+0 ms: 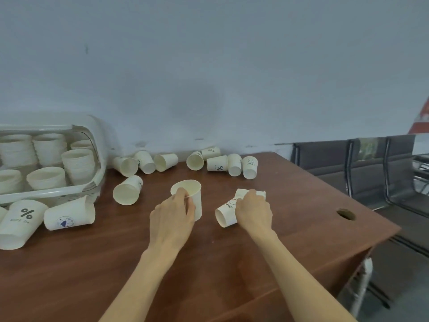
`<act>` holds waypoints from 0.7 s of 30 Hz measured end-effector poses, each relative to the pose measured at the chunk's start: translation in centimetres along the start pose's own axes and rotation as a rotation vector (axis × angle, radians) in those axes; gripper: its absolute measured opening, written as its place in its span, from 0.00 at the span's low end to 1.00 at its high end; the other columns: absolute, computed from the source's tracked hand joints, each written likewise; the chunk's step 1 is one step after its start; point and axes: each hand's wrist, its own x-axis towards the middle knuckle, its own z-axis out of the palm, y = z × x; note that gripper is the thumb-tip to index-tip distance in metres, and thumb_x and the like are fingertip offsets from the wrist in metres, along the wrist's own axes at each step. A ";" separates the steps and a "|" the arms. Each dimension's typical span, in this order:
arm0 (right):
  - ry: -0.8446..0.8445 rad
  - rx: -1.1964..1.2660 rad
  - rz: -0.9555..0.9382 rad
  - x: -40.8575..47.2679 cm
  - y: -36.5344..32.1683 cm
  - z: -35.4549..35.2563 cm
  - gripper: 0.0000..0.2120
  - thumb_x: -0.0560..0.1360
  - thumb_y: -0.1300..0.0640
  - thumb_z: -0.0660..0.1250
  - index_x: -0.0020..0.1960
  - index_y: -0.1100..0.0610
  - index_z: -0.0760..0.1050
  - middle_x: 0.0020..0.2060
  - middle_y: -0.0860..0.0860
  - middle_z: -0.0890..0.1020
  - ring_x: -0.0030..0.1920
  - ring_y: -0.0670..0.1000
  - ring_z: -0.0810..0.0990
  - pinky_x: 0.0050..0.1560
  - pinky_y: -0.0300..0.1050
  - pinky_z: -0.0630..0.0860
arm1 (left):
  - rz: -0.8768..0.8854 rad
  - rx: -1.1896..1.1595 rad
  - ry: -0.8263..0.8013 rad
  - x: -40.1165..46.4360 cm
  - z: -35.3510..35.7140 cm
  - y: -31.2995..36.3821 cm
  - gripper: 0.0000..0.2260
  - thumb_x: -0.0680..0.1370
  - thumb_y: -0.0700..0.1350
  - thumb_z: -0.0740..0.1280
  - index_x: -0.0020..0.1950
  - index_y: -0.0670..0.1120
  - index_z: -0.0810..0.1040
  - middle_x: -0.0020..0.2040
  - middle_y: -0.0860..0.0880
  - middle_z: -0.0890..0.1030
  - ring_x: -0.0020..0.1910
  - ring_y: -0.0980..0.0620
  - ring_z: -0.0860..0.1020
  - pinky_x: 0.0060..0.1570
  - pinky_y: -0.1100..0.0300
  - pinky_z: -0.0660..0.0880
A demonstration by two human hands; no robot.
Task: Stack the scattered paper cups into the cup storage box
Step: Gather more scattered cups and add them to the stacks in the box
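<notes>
An upright paper cup [189, 194] stands mid-counter [209, 263], its near rim pinched in the left hand [171, 219] grip; the right hand [254, 213] curls over a tipped cup [225, 211], seemingly grasping it. Far left, the storage box [46, 194] holds stacked cups [77, 165]

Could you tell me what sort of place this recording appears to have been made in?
Probably an office or waiting room: a brown wooden desk with a cable hole stands against a bare pale wall, and a row of joined metal-framed chairs sits to its right.
</notes>
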 end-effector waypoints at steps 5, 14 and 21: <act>-0.111 0.004 0.070 1.0 1.3 0.4 0.16 0.81 0.49 0.56 0.56 0.61 0.73 0.55 0.55 0.77 0.57 0.59 0.76 0.47 0.46 0.68 | 0.018 0.031 -0.024 -0.2 0.4 0.8 0.09 0.81 0.50 0.56 0.53 0.49 0.73 0.47 0.50 0.82 0.44 0.42 0.79 0.40 0.53 0.70; -0.219 0.136 0.096 1.5 0.9 1.4 0.10 0.77 0.50 0.58 0.46 0.57 0.69 0.46 0.54 0.79 0.47 0.56 0.75 0.43 0.45 0.69 | 0.018 0.055 -0.025 -0.3 -0.2 0.5 0.09 0.82 0.50 0.55 0.53 0.48 0.73 0.47 0.51 0.82 0.44 0.43 0.79 0.39 0.54 0.69; -0.157 0.196 -0.145 -0.1 -2.4 1.3 0.10 0.77 0.56 0.56 0.49 0.57 0.75 0.45 0.53 0.79 0.46 0.55 0.76 0.41 0.47 0.70 | -0.027 0.033 -0.003 -0.5 -1.8 -1.7 0.09 0.81 0.50 0.55 0.51 0.49 0.72 0.46 0.51 0.82 0.44 0.43 0.79 0.40 0.52 0.72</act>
